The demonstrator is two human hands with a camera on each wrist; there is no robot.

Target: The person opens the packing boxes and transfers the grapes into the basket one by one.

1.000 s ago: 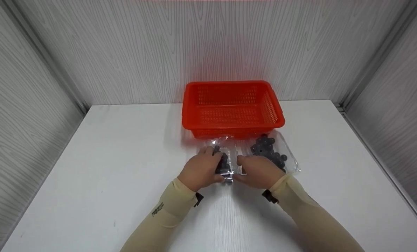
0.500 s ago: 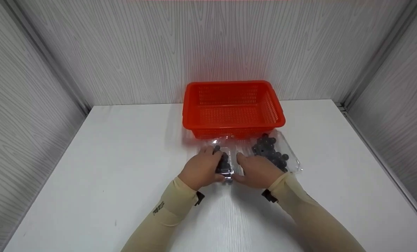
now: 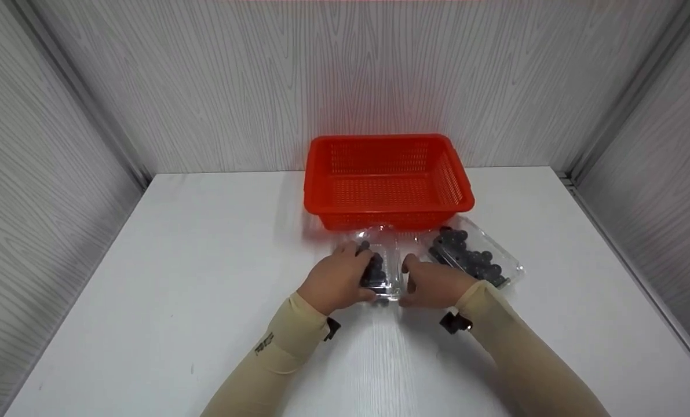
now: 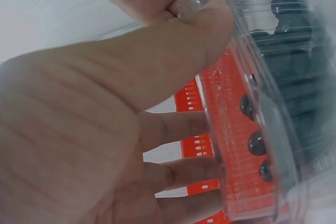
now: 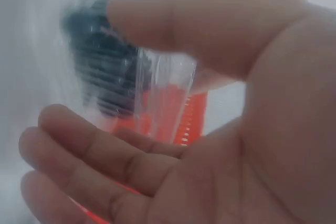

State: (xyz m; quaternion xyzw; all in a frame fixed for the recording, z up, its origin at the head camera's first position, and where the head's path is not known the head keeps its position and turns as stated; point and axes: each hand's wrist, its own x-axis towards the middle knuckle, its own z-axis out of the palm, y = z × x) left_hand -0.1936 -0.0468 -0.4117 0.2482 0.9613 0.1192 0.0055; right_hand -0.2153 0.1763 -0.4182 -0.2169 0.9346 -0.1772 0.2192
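Note:
My left hand grips the left side of a clear plastic fruit box holding dark round berries. In the left wrist view, the thumb lies along the near end of the box and the fingers reach its far side. My right hand is at the box's right side, with thumb and fingers apart and nothing gripped between them. Beyond its knuckles lies a second clear box of similar dark berries, set at a slant and partly hidden by that hand. Whether the right fingertips touch the first box, I cannot tell.
Directly behind the two boxes stands a red plastic basket with slotted walls, and no contents show in it. All of this rests on a white table with grey wood-grain panels at the back and sides.
My right hand has shifted a little to the right, its thumb and fingers spreading wider. The second box has slid right and turned slightly. My left hand has barely moved.

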